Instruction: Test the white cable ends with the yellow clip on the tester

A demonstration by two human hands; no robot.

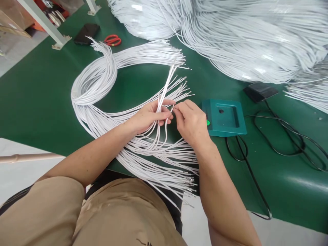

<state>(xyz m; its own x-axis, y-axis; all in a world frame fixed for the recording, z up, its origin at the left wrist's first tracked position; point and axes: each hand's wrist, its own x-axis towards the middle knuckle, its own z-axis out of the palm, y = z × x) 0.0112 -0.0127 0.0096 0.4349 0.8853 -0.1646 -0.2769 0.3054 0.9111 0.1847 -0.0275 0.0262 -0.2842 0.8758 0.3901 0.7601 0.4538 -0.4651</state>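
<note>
My left hand [151,116] is closed around a small bunch of white cables [166,83], whose ends point up and away from me. Just to its right, my right hand [191,119] pinches the tip of a single white cable [166,128] that curves up from below. The fingertips of both hands nearly meet. A large looped bundle of white cables [87,85] lies on the green table [33,102], its loose ends fanned out to the right, behind and below my hands.
A teal device [225,128] with a green button sits right of my right hand, near black cords [252,171] and a black block [260,91]. Red-handled scissors [112,40] and a dark flat object [86,33] lie at the back left. A big cable heap [243,37] fills the back right.
</note>
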